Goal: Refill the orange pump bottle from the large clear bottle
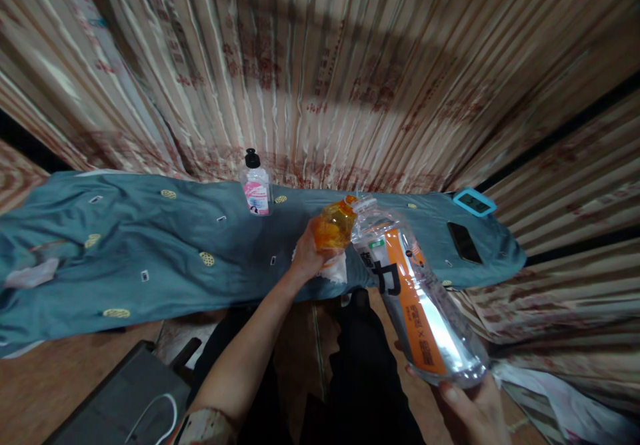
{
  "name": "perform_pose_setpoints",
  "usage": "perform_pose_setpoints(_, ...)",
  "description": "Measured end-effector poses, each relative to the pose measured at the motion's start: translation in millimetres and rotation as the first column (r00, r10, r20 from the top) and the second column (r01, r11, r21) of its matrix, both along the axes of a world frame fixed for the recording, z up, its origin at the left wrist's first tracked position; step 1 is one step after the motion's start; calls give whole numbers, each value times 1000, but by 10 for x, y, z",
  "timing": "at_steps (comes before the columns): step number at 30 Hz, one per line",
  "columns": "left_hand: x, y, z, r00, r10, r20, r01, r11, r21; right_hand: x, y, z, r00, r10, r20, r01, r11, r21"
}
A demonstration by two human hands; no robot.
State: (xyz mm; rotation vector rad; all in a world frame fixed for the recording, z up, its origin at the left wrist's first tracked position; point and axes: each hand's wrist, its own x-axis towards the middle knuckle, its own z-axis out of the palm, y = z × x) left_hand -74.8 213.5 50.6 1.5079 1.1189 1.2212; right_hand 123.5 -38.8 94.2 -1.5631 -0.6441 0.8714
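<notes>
pleated curtain [295, 78] bounding us at twelve o'clock, teal-clothed board [175, 232] running wide toward nine, large clear bottle [417, 298] slanting past its near edge at four, our right hand [470, 405] gripping the base, orange bottle [334, 226] central, wrapped in our left hand [306, 256]

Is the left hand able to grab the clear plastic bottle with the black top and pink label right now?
Probably not yet: the left hand is full, gripping the see-through orange bottle. Otherwise, nothing seems to block the way to the black-topped bottle.
</notes>
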Motion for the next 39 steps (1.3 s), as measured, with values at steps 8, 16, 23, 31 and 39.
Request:
perform_pose_setpoints(8, -5, -1, 10, 1000, 3, -8, -3, 1000, 10, 79, 0, -2, 998, 58, -29, -58, 998, -22)
perform_pose_setpoints(16, 6, 3, 4, 1000, -1, 18, 1, 1000, -6, 181, -13, -75, 996, 76, -40, -77, 997, -25)
perform_pose_setpoints(23, 2, -2, 5, 1000, -3, 0, 3, 1000, 10, 100, -3, -15, 996, 90, 4, -90, 995, -41)
perform_pose_setpoints(31, 7, 4, -16, 1000, -1, 4, 1, 1000, 23, 32, 18, 51, 999, 46, -12, -46, 999, -4)
perform_pose_setpoints(39, 7, 8, -33, 1000, -9, 10, 9, 1000, 18, -60, 21, 96, 999, 12, -46, -11, 1000, 7)
